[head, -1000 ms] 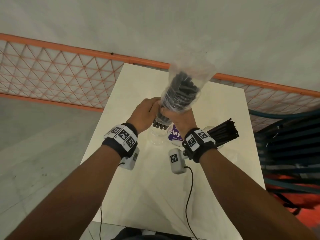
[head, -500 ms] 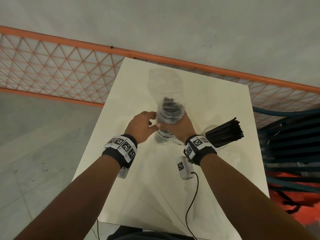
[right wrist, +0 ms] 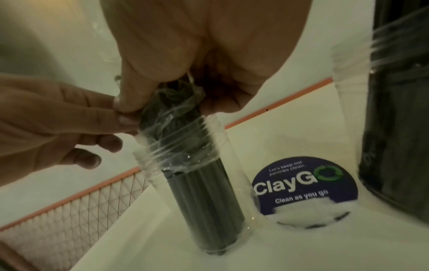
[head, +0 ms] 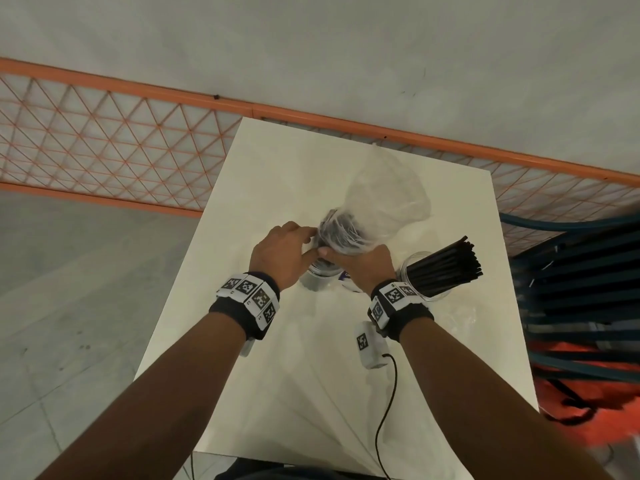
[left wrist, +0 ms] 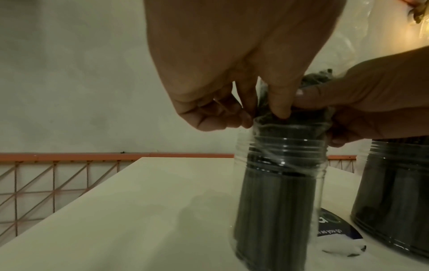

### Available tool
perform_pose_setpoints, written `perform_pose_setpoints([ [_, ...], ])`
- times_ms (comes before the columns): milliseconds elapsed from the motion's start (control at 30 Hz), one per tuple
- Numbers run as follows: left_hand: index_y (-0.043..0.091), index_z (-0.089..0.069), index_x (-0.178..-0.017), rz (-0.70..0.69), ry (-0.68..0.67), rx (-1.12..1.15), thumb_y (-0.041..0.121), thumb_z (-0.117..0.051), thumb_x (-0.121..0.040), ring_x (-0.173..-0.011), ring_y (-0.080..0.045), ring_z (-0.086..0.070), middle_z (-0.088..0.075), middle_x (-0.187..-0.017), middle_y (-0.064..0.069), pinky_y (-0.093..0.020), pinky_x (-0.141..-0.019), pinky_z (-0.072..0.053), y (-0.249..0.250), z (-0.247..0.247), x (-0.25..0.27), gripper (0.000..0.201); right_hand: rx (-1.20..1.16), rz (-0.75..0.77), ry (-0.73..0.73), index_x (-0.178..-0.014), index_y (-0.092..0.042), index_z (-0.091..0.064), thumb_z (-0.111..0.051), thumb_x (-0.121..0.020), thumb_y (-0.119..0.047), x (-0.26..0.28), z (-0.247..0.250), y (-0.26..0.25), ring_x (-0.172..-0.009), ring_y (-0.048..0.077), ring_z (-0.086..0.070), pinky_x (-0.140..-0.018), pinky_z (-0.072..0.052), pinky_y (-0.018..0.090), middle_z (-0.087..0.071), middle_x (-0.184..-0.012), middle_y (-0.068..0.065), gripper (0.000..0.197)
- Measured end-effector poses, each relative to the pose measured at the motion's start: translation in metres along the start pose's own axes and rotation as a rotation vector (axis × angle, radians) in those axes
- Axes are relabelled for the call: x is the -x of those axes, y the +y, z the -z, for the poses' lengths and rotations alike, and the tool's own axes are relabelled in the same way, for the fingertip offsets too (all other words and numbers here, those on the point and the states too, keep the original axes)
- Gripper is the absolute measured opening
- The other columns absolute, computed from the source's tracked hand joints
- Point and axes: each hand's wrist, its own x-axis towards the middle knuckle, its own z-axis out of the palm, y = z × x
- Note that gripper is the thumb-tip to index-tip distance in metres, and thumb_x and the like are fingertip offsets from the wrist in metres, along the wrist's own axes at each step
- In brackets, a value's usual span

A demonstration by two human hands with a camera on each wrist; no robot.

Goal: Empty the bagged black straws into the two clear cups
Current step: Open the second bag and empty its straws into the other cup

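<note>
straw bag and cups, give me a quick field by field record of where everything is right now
left hand: pinches the bag at the cup's rim
right hand: grips the bag's neck above that rim
bag: clear plastic, upended, mouth inside the left cup
left cup: upright on the table, straws dropping in
right cup: already full of black straws, leaning right
sticker: round, purple, flat on the table between the cups
</note>
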Motion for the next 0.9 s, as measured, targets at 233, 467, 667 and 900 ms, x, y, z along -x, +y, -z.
perform_pose_setpoints([
  [233,0.027,-0.062,-0.120,0.070,0.007,-0.027,0.043,-0.060,-0.090,-0.105,-0.022,-0.059,-0.063,-0.113,0.003,-0.033,-0.074,-0.045,-0.003,0.004,-0.001,0.034,-0.143,-0.007,-0.061,-0.077,-0.039,-0.064,-0.087,-0.067,-0.039,0.006,0.000,-0.008,-0.069,-0.009,-0.066,-0.064,-0.053,0.015,-0.069,-0.067,-0.022,0.025],
  [467,0.027,-0.036,-0.146,0.014,0.004,-0.087,0.051,-0.064,-0.081,-0.122,-0.032,-0.047,-0.052,-0.137,-0.003,-0.045,-0.093,-0.046,-0.004,-0.001,0.003,0.074,-0.223,0.053,0.001,-0.101,-0.033,-0.065,-0.092,-0.059,-0.036,0.009,0.005,-0.006,-0.088,-0.011,-0.065,-0.076,-0.051,0.009,-0.070,-0.093,-0.021,0.050],
  [667,0.030,-0.019,-0.152,-0.061,0.006,-0.049,0.065,-0.069,-0.070,-0.136,-0.030,-0.035,-0.041,-0.150,-0.001,-0.051,-0.106,-0.035,0.006,-0.010,0.005,0.102,-0.080,0.029,0.274,-0.117,-0.027,-0.057,-0.073,-0.080,-0.045,0.011,0.018,-0.012,-0.080,0.001,-0.057,-0.072,-0.051,0.027,-0.056,-0.109,-0.001,0.044],
  [900,0.031,-0.003,-0.153,0.015,0.000,0.104,0.064,-0.081,-0.057,-0.140,-0.029,-0.032,-0.037,-0.153,-0.001,-0.053,-0.111,-0.031,0.019,-0.019,-0.002,0.129,-0.253,0.089,0.417,-0.087,-0.030,-0.065,-0.059,-0.091,-0.033,0.010,0.035,-0.037,-0.086,0.020,-0.064,-0.080,-0.056,0.048,-0.064,-0.104,0.006,0.008],
])
